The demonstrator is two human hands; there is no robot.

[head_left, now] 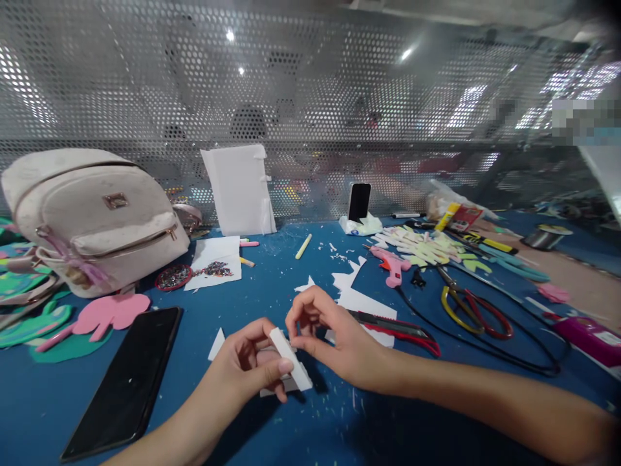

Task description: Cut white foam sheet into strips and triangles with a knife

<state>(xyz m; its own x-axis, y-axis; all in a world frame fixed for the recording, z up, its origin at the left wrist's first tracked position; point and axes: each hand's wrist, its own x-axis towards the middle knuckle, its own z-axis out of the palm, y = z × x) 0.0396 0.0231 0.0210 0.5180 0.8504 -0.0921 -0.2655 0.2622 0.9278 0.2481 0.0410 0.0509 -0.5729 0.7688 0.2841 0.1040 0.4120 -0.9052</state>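
Foam strip (290, 358), white and thick, sits low over the blue table (301, 427), pinched between both hands. Left hand (250, 366) closes thumb and fingers on its lower end; right hand (330, 333) nips the upper end with fingertips, remaining fingers loosely curled. It looks light, compressible and easily dented, so gripping the flat faces seems safest. Black smartphone (129, 382) lies left; red-handled scissors (473, 307) farther right.
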